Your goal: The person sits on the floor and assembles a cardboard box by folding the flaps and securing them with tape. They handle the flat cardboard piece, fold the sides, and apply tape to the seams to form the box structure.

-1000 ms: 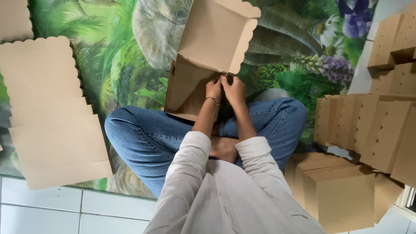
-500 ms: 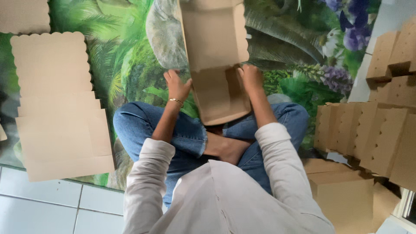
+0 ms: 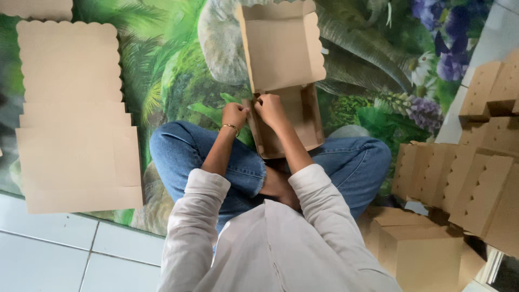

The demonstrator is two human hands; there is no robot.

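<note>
Hands meet at the near-left corner of a brown cardboard box (image 3: 284, 116), half folded over the person's crossed legs in jeans (image 3: 357, 162). Left hand (image 3: 234, 115), bracelet at wrist, is closed on the box's left wall; right hand (image 3: 270, 110) pinches the same corner. Scalloped lid (image 3: 281, 46) stands open on the far side. Flat blanks (image 3: 73, 116) lie left on the leafy mat (image 3: 173, 75); folded boxes (image 3: 465, 184) are stacked right.

I see a home floor used as a packing spot: white tiles (image 3: 65, 243), jungle-print mat (image 3: 173, 70), folded cardboard boxes (image 3: 465, 178) stacked right.
</note>
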